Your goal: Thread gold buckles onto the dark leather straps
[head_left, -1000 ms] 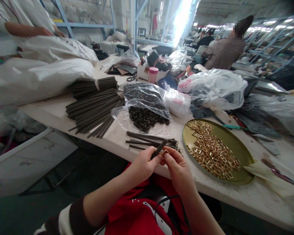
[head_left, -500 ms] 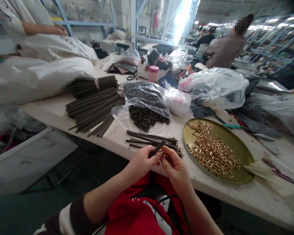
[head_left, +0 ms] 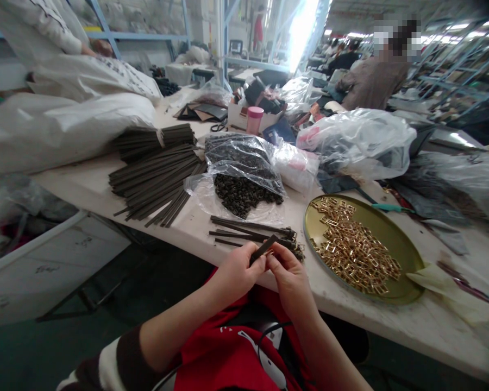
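Note:
My left hand [head_left: 241, 271] pinches a dark flat strip [head_left: 263, 249] whose end sticks out up and to the right. My right hand [head_left: 287, 269] is closed at the strip, its fingertips against those of the left; a bit of gold metal shows between them, mostly hidden. Just beyond my hands lie several dark strips with buckles [head_left: 248, 234] at their right ends. Gold rectangular buckles [head_left: 358, 250] are heaped on a round gold tray [head_left: 407, 271] to the right. A clear bag [head_left: 244, 157] spills small black pieces [head_left: 244, 195] behind the strips.
Bundles of dark strips [head_left: 155, 179] lie at the left of the white table [head_left: 391, 326]. Large white sacks [head_left: 65, 130] stand beyond them. Plastic bags [head_left: 358, 141], a pink-lidded jar [head_left: 254, 119] and scissors lie behind. One person stands at the upper left, another [head_left: 370, 76] at the upper right.
My fingers have drawn closer together, and less of the gold metal shows between them. The arms of the person at the upper left have shifted over the sack.

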Available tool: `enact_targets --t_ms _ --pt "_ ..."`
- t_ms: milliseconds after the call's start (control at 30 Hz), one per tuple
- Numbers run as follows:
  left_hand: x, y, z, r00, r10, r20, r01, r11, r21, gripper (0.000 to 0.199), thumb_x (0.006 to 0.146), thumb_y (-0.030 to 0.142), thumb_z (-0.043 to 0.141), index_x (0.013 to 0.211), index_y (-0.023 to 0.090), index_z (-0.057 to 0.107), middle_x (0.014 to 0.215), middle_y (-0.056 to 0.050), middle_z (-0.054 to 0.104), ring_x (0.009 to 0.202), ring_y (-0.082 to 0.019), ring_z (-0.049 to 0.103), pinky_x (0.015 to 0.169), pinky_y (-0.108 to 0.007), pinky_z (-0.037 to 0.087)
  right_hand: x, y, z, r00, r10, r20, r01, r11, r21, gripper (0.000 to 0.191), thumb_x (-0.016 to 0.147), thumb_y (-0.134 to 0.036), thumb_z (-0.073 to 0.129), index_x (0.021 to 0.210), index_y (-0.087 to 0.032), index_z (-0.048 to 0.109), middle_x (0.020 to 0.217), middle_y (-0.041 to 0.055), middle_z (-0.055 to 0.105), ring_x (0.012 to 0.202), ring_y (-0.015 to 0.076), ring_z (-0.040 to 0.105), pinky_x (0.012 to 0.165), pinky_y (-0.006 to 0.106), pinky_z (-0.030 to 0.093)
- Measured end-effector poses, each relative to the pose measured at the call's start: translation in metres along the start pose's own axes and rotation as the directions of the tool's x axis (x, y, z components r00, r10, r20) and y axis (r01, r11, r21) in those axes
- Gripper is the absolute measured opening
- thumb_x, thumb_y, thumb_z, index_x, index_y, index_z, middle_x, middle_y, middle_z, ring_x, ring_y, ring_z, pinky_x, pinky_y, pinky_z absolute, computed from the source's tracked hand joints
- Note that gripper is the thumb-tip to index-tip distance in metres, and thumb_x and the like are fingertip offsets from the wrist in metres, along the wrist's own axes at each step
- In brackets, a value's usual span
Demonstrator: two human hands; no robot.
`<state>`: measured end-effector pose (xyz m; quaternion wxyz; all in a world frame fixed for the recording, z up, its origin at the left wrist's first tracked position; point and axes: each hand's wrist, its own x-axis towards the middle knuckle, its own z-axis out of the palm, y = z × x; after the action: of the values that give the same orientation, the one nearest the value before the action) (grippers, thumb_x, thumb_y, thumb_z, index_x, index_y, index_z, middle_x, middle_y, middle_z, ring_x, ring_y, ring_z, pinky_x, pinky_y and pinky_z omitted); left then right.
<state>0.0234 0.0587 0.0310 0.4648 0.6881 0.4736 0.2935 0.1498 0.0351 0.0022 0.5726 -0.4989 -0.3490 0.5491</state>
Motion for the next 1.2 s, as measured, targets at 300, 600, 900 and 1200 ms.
enact_targets --t_ms 300,600,900,1200 --pt "-0.002 0.005 0.000 1.000 0.011 0.007 -0.011 1.000 -0.027 0.020 0.084 0.030 0.043 0.075 0.016 0.051 0.072 -0.001 0.057 0.069 -0.014 0.051 0.063 -0.024 0.038 -0.002 0.002 -0.002 1.000 0.008 0.004 -0.008 0.999 0.053 0.030 0.072 -0.031 0.065 0.101 -0.023 0.062 0.085 -0.0005 0.065 0.072 0.0125 0.056 0.068 0.027 0.044" --pt "0.000 0.007 -0.039 0.990 0.020 0.138 -0.040 0.989 0.141 0.026 0.087 0.035 0.037 0.077 0.017 0.053 0.065 0.002 0.055 0.061 -0.011 0.048 0.057 -0.021 0.033 -0.001 -0.012 -0.010 0.999 0.036 -0.020 -0.032 0.984 0.173 0.021 0.067 -0.029 0.071 0.083 -0.022 0.059 0.069 -0.0032 0.062 0.059 0.0088 0.054 0.058 0.022 0.044" --pt "-0.004 -0.006 -0.015 0.980 0.053 0.192 -0.081 0.987 0.141 0.022 0.085 0.028 0.039 0.081 0.017 0.057 0.072 0.000 0.058 0.067 -0.012 0.051 0.062 -0.021 0.038 -0.005 -0.006 -0.002 0.971 0.233 0.049 -0.236 0.905 0.353 0.024 0.060 -0.025 0.075 0.080 -0.022 0.062 0.066 -0.0046 0.060 0.056 0.0078 0.055 0.054 0.021 0.048" --pt "-0.003 -0.003 -0.013 0.978 -0.041 0.205 0.021 0.995 0.101 0.014 0.083 0.026 0.042 0.083 0.017 0.053 0.075 -0.001 0.061 0.071 -0.015 0.054 0.065 -0.024 0.040 0.000 -0.002 -0.006 0.973 0.231 0.012 -0.219 0.902 0.373 0.018 0.063 -0.023 0.073 0.077 -0.021 0.062 0.068 -0.0050 0.060 0.056 0.0059 0.054 0.055 0.018 0.047"
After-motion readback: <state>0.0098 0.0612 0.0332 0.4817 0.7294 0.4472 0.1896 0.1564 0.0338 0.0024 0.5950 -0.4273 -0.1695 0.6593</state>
